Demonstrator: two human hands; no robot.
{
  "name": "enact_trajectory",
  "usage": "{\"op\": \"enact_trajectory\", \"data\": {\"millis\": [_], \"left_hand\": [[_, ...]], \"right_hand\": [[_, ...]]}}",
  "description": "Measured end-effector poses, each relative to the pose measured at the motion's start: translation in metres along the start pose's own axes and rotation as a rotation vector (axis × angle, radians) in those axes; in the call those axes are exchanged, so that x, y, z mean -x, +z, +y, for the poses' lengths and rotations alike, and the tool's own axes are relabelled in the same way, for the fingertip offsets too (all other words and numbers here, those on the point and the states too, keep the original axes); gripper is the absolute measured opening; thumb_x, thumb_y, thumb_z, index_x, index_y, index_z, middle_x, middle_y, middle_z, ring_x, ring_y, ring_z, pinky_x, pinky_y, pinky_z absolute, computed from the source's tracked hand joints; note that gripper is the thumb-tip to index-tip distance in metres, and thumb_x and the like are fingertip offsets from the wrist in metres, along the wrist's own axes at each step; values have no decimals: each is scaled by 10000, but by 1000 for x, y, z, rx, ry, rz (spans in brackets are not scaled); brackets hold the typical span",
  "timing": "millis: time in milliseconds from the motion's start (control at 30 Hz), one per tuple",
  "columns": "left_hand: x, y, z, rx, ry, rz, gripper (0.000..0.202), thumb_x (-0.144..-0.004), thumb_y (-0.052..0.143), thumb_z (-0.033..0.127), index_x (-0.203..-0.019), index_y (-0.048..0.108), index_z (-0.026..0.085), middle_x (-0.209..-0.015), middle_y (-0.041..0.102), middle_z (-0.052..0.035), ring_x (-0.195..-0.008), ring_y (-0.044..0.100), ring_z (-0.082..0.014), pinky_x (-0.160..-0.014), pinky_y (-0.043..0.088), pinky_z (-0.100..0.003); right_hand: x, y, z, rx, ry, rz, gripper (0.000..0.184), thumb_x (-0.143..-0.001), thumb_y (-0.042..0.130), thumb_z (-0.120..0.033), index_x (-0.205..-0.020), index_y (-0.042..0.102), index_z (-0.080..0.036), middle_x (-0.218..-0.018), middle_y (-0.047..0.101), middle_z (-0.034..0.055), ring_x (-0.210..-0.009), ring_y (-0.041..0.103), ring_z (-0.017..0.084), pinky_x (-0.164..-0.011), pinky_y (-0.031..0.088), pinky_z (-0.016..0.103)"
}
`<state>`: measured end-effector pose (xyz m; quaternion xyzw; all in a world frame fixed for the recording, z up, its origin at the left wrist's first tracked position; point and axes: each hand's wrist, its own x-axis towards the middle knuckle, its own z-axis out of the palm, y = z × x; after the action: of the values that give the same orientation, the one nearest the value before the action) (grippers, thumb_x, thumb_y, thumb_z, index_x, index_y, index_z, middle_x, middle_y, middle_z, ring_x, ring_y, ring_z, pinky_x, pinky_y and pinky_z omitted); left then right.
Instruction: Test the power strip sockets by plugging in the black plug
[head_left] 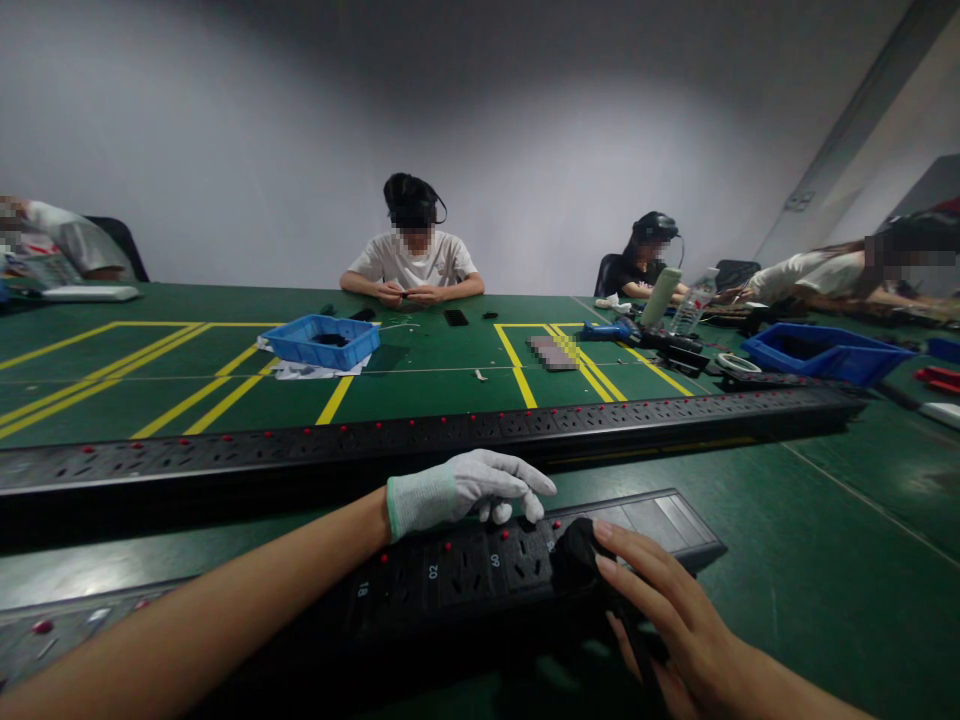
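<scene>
A long black power strip (465, 575) with numbered sockets lies across the near edge of the green table. My left hand (469, 490), in a white knit glove, rests on its far edge with the fingers curled over it. My bare right hand (667, 610) is closed around a black plug (576, 550) that sits at a socket near the strip's right end. A dark cable runs down under my right palm.
A second long power strip (420, 440) with red switches spans the table just beyond. A blue bin (322, 340) on papers sits mid-table, another blue bin (821, 352) at right with tools nearby. Several other people sit along the far and side edges.
</scene>
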<state>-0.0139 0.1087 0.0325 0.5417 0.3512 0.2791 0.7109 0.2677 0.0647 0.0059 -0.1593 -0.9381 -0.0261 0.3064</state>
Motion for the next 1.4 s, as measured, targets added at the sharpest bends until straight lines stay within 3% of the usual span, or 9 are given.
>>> {"op": "enact_trajectory", "data": {"millis": [833,1167,1400], "left_hand": [[0,1,1,32,18,-1,337,-759,683,327,-1039,685,140,-876,706,-72,-557,510,-62,-488,332,-186],[1,-1,-1,15,24,-9,337,-778,657,291,-1084,678,153,-973,710,-92,-599,539,-58,-494,324,-160],[0,0,0,3,24,-6,366,-765,676,309,-1096,672,152,-966,710,-88,-603,537,-67,-497,328,-176]], "right_hand": [[3,1,0,7,10,6,632,-817,425,14,-1428,369,-139,-1458,416,128,-1352,408,238,-1092,404,388],[0,1,1,2,-2,-2,607,-814,429,27,-1403,388,-115,-1456,407,135,-1364,384,234,-1110,379,376],[2,0,0,-13,-20,-39,613,-822,420,39,-1417,345,-87,-1489,325,143,-1390,320,248,-1141,324,384]]}}
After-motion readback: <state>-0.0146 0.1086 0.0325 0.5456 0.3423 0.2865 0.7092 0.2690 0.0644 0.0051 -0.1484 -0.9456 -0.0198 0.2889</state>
